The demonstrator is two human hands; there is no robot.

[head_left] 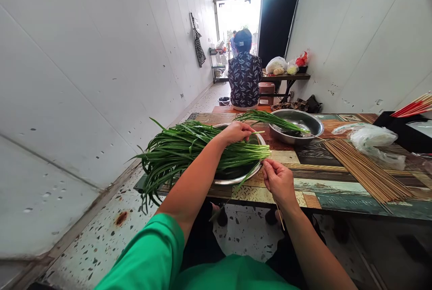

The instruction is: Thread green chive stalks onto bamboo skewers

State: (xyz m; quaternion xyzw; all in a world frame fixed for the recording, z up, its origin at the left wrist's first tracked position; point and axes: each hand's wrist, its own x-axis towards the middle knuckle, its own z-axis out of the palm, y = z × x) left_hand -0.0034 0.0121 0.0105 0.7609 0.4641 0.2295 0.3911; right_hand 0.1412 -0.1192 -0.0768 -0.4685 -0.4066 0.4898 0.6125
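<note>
The bowl [316, 124] is gleaming in smooth metal; the basin [236, 181] is shining likewise along its rim; the leaves [178, 146] are looking slick and glossy; the skewers [369, 173] are showing matt, bare wood; the desk [337, 201] is displaying a worn-looking, wood-grained patchwork; the bag [371, 138] is showing crumpled, filmy plastic; the sleeve [148, 245] is looking like soft, matt cloth.

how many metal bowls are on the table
2. The front bowl is under the big pile of long greens, partly hidden; the back bowl stands farther off to its right. No others show.
</note>
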